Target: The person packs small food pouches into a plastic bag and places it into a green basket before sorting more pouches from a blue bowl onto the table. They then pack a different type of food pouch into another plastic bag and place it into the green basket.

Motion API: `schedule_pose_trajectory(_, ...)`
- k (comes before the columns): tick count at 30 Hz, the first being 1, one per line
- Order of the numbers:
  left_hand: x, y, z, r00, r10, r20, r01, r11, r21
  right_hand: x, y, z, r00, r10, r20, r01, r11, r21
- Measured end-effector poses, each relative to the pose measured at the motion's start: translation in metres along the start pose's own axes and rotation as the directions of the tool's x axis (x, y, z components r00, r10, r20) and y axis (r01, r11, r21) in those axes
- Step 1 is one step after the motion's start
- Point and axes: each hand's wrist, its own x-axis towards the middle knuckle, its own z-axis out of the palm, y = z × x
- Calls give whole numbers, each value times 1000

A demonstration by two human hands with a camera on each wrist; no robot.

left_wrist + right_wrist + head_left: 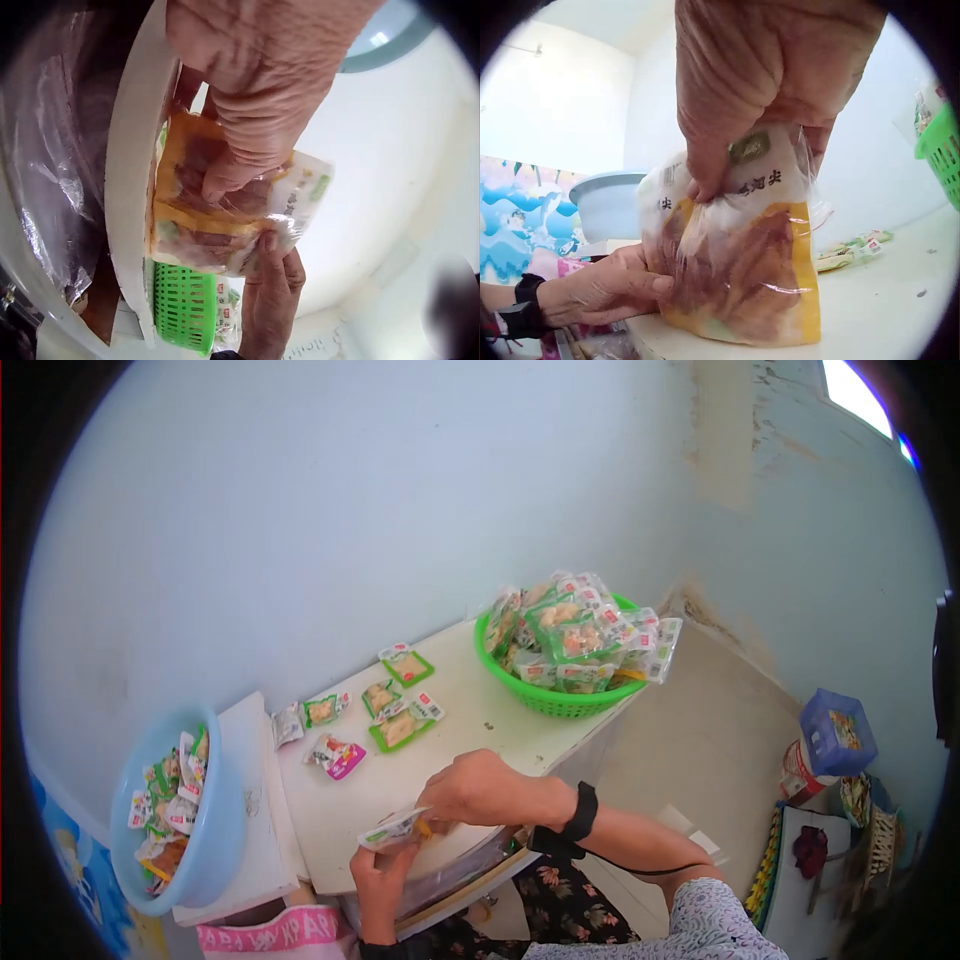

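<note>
Left hand [380, 885] and right hand [485, 788] are both gripping yellow-edged packaging [742, 262], lower middle of the head view, by the front edge of the surface [470, 730]. Can't tell if it's one packet or two pressed together. The green basket [560, 703], right of centre, is heaped above its rim with mostly green-edged packets [580, 630]. The pale blue basin [228, 820] at lower left holds a jumble of green and orangey ones. A few loose packets [403, 728] lie between those two.
</note>
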Motion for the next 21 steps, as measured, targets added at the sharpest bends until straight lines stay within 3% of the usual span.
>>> schedule_pose_trajectory(4,3,-3,2,997,80,1,-80,995,-55,-2,-1,-11,999,45,-28,-48,991,-124)
schedule_pose_trajectory(7,0,7,8,986,144,-88,-152,984,-97,-8,8,-14,978,124,-168,-130,991,-28)
schedule_pose_trajectory(10,-1,14,9,986,151,-71,-156,985,-70,-10,12,-46,935,299,-193,-278,952,130)
schedule_pose_trajectory(13,0,11,9,983,180,-44,-182,982,-47,-15,19,-83,807,492,-327,-447,870,209)
schedule_pose_trajectory(15,-1,15,8,981,194,-32,-194,981,-15,-15,32,-108,698,587,-410,-430,802,415)
schedule_pose_trajectory(17,-2,12,7,976,217,-24,-217,976,5,-17,47,-132,561,604,-566,-395,796,458)
schedule_pose_trajectory(19,-1,8,7,966,256,-28,-255,967,16,-24,61,-167,497,688,-529,-450,726,520)
schedule_pose_trajectory(21,-1,7,5,963,270,-23,-269,963,18,-24,79,-190,437,662,-610,-415,749,516)
